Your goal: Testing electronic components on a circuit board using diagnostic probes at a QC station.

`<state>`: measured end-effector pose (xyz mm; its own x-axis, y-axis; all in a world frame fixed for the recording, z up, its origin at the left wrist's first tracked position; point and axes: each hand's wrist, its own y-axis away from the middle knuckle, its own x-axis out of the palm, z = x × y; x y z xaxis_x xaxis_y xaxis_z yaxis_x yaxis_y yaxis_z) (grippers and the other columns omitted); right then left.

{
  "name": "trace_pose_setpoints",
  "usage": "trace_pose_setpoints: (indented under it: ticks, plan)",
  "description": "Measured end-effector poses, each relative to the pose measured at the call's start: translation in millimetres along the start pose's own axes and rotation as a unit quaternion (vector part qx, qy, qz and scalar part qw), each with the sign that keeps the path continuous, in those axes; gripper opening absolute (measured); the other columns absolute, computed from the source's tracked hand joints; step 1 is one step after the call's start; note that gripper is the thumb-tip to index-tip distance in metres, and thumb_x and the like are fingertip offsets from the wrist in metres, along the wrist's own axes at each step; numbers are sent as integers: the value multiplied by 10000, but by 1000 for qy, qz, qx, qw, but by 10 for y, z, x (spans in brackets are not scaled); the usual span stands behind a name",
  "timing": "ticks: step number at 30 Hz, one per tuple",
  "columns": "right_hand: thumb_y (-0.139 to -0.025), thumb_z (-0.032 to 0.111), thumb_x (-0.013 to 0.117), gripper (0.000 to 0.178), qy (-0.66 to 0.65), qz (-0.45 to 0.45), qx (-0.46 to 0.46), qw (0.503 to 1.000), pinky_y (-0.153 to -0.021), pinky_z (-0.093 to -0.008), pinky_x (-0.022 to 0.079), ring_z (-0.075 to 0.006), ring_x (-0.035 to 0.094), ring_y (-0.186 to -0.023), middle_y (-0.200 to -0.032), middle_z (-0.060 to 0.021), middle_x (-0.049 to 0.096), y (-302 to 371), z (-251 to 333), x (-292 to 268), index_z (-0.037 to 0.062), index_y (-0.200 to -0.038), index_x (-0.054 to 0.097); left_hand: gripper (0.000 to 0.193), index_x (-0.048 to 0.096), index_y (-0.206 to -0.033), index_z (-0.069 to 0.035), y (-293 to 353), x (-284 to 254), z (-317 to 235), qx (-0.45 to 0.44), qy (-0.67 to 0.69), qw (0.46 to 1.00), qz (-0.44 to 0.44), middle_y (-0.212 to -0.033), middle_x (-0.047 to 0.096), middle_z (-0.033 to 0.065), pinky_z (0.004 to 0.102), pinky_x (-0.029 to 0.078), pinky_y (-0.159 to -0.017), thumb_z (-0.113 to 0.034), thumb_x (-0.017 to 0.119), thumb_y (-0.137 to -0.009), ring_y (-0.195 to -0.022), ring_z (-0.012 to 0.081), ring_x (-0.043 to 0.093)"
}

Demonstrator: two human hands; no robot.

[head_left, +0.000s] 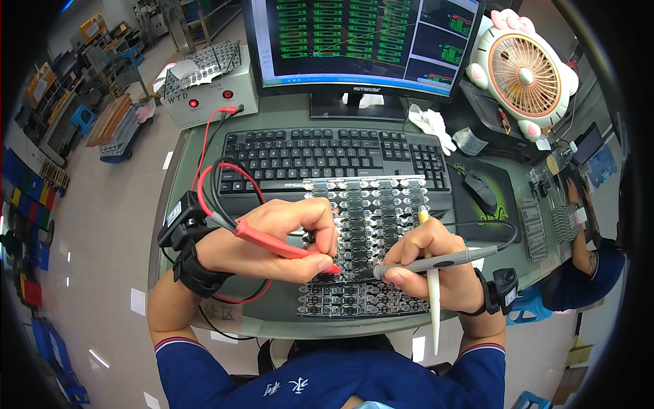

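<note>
My left hand (293, 228) is closed on a red test probe (272, 243), its tip down near the circuit board panel (354, 201). From the right, my right hand (424, 247) grips a grey test probe (446, 260) whose dark tip points left, close to the red one. A slim white stick (434, 307) with a yellowish upper end is also tucked in the right hand's fingers. The panel carries rows of small identical boards and leans over the keyboard's front edge. More board pieces (334, 301) lie at its lower end. Whether the tips touch metal is too small to tell.
Beyond the panel are a black keyboard (306, 157) and a monitor (364, 85). A mouse (480, 191) sits on a mat at right, below a fan (524, 75). The red lead runs to a white tester box (211, 102). Another person (589, 273) works at far right.
</note>
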<state>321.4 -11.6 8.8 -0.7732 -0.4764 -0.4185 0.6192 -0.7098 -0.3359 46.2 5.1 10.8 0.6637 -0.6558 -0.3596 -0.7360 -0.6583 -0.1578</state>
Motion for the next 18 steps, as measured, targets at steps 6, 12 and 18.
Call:
trace_pose_setpoints:
  ticks: [6, 12, 18]
  plan:
    - [-843, 116, 763, 271, 6, -12, 2, 1000, -582, -283, 514, -177, 670, -673, -798, -88, 672, 11, -20, -6, 45, -856, 502, 200, 497, -860, -63, -28, 5, -24, -4, -9, 1000, 6, -874, 615, 81, 339, 509, -823, -87, 695, -840, -885, 194, 637]
    - [-963, 194, 561, 211, -177, -235, -5, 956, -576, -257, 518, -122, 612, -630, -837, -182, 669, -101, -130, -431, 28, -927, 437, 180, 505, -820, -53, -7, 32, -56, -28, 47, 998, -21, -855, 608, 104, 365, 506, -819, -29, 683, -817, -878, 216, 631]
    - [-975, 232, 574, 229, 146, -219, 105, 959, -531, -375, 465, -222, 620, -558, -699, -104, 659, -96, -860, -726, 40, -1019, 456, 171, 509, -835, -51, -59, 73, -51, 7, 57, 998, -33, -820, 589, 69, 348, 496, -772, -27, 678, -817, -854, 211, 624]
